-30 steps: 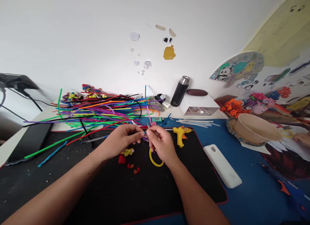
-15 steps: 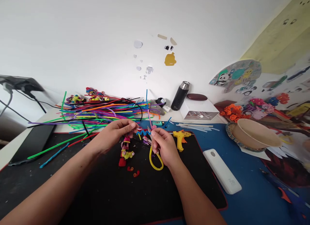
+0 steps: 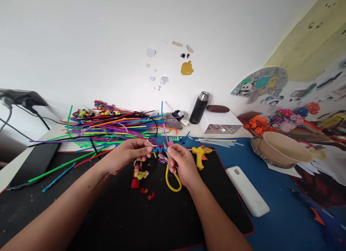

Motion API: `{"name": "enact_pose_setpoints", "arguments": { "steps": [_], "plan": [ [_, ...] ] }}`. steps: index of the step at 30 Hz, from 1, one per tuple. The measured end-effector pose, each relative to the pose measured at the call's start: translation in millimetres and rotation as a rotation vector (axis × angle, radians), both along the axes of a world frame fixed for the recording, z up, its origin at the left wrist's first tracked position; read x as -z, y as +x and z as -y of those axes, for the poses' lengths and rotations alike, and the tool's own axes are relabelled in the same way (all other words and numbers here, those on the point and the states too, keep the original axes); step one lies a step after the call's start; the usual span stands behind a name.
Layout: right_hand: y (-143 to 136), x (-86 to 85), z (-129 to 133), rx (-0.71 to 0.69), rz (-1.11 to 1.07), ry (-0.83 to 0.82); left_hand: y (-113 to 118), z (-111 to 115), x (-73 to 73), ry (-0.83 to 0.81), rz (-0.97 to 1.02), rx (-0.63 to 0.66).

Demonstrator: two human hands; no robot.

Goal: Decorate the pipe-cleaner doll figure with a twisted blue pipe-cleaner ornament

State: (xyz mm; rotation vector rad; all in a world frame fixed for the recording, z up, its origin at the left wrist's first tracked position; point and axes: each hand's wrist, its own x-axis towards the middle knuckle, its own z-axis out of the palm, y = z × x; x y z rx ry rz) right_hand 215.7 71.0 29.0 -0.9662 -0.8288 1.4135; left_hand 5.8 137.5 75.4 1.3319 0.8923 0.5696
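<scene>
Moved since one second earlier: the left hand (image 3: pixel 135 152) and right hand (image 3: pixel 181 162), then nearly meeting, now stand apart with a gap between.

Head view.
Item: wavy blue strip (image 3: pixel 160 149), one; thin, fuzzy-looking, bent into several small waves; centre of frame, spanning the gap above the black mat (image 3: pixel 121 215). Left fingers closed in a pinch on its left end; right fingers closed at its right end, a pointed metal tip (image 3: pixel 164 145) beside them.
Yellow loop (image 3: pixel 174 189), one, just below the right hand.
Small red pieces (image 3: pixel 151 196), two, with yellowish centres, lower centre.
Glue gun (image 3: pixel 200 155), yellow, one, right of centre.
Black flask (image 3: pixel 199 108), one, tilted in view.
Coloured stems (image 3: pixel 116 126), a heap at left, too many to count.

Differs: strip largely hidden by the fingers then, its waves exposed now; glue gun and red pieces unmoved on the mat.
</scene>
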Motion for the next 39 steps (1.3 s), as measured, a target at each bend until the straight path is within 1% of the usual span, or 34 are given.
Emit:
{"name": "enact_pose_setpoints", "arguments": {
  "steps": [5, 13, 15, 19, 27, 31, 36, 39],
  "plan": [
    [0, 0.3, 0, 0.006, -0.018, -0.006, 4, 4, -0.5, -0.021, 0.058, -0.069],
    [0, -2.2, 0, -0.010, -0.071, -0.010, 6, 3, 10.2, 0.058, 0.059, -0.080],
    [0, -2.8, 0, -0.012, -0.092, -0.012, 7, 4, 10.4, 0.091, 0.060, -0.079],
    [1, -3.5, 0, -0.028, -0.098, -0.016, 9, 5, 8.8, 0.166, 0.033, -0.120],
    [1, -4.5, 0, -0.034, -0.118, -0.036, 12, 6, 6.2, 0.192, 0.012, -0.091],
    [1, -4.0, 0, -0.034, -0.106, -0.024, 13, 6, 7.1, 0.179, 0.040, -0.085],
    [0, -4.3, 0, -0.013, -0.115, -0.023, 11, 6, 8.9, 0.124, 0.076, -0.137],
    [0, -3.6, 0, -0.016, -0.121, -0.018, 10, 5, 7.9, 0.097, 0.096, -0.148]
  ]
}}
